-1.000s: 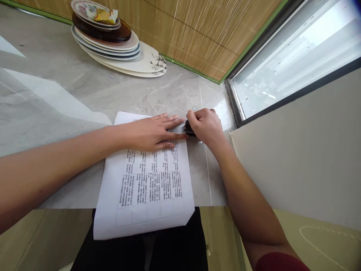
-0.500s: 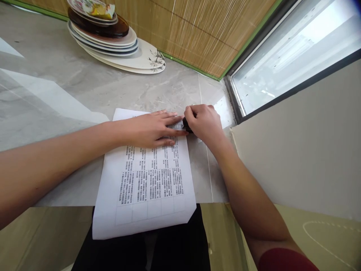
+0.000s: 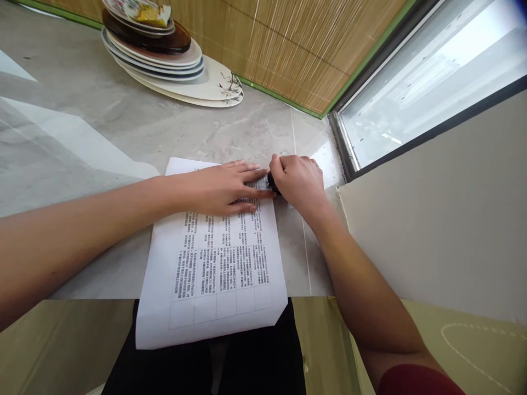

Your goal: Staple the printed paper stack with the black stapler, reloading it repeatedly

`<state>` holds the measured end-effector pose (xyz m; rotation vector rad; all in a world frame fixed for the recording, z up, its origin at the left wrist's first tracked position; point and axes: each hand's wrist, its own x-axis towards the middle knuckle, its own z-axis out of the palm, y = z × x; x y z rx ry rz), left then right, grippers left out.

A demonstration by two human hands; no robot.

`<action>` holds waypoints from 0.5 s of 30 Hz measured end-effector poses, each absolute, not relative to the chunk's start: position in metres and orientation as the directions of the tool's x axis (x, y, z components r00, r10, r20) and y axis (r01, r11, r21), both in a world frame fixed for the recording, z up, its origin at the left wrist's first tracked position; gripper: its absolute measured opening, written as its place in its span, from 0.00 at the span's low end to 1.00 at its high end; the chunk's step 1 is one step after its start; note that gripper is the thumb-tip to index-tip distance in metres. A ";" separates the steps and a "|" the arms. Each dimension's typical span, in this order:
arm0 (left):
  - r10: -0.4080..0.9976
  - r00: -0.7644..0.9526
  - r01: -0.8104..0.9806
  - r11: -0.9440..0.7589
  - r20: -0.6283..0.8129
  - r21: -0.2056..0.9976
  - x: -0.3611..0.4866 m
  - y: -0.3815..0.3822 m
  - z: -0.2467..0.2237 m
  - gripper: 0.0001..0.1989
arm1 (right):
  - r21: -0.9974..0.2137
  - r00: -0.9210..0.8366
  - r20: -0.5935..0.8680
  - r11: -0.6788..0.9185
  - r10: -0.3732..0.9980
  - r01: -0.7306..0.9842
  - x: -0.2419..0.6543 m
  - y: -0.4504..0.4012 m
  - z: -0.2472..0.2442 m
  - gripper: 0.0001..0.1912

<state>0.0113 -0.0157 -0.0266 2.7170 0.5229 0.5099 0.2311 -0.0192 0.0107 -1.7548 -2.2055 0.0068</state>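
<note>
Printed sheets of paper [image 3: 230,310] lie on the counter, their near end hanging past its edge above my lap. My left hand [image 3: 226,189] rests flat on the upper part of the sheets, fingers spread toward the right edge. At that edge, my right hand [image 3: 300,178] is closed over a black stapler [image 3: 271,181], most of which the hand hides. Only the stapler's dark front end shows, touching the paper's edge close to my left fingertips. Whether its jaws are pressed together cannot be seen.
A stack of plates [image 3: 154,68] stands at the back left of the grey marble counter [image 3: 255,131], with a yellow wrapper [image 3: 153,15] on top. Behind runs a bamboo blind [image 3: 296,49]. A window [image 3: 411,99] and a pale wall panel [image 3: 444,219] bound the right side.
My right hand has shifted very slightly, its knuckles a touch lower over the stapler. My left hand and the sheets stay in place; the view has moved a little.
</note>
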 end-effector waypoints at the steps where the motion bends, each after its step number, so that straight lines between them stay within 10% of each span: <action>1: 0.409 0.869 0.293 -0.879 0.280 0.376 0.011 -0.016 -0.026 0.23 | -0.197 -0.193 0.249 0.245 0.949 0.949 0.231 -0.019 0.010 0.29; 15: 0.408 0.864 0.275 -0.873 0.294 0.403 0.011 -0.016 -0.026 0.23 | -0.042 -0.315 0.209 0.331 0.926 0.943 0.228 -0.030 0.016 0.28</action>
